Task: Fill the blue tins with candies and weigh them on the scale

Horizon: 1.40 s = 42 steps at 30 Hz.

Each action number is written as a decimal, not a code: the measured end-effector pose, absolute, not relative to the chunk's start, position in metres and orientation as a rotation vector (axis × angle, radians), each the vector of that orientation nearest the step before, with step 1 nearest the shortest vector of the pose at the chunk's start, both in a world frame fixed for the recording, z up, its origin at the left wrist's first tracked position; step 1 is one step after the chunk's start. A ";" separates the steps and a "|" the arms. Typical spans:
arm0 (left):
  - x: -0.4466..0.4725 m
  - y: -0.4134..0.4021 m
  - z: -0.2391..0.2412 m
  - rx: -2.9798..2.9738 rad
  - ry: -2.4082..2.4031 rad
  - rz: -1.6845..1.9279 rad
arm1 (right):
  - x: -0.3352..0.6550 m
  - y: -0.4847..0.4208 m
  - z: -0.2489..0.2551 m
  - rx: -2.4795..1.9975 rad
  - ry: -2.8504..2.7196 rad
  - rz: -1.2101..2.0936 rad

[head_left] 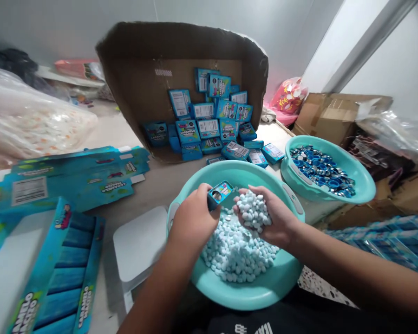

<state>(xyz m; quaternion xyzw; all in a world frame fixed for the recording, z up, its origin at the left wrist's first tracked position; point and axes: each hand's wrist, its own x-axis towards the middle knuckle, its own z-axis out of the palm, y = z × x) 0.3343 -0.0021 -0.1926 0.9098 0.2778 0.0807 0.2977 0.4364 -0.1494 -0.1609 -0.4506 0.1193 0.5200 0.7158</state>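
My left hand is closed around a small blue candy box, whose printed end faces away from me, above the left part of a turquoise tub. Cupped palm up, my right hand carries a heap of pale blue candies just right of the box. Below both hands, many loose candies of the same kind lie in the tub. A gap separates the box from the handful. What the box holds inside is hard to make out.
A tilted cardboard carton behind the tub holds several blue candy boxes, some spilling out in front. To the right stands a second turquoise tub of blue and silver pieces. Left are a white scale-like platform, a flattened carton and a display box.
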 end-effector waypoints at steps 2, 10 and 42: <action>0.330 -0.012 -0.193 2.421 0.738 0.160 | 0.440 -0.146 -0.148 -0.942 0.300 1.075; 0.319 -0.035 -0.190 2.114 0.454 0.116 | 0.435 -0.126 -0.137 -0.858 0.213 0.801; 0.317 -0.034 -0.198 2.269 0.157 0.291 | 0.424 -0.120 -0.154 -0.951 -0.094 0.594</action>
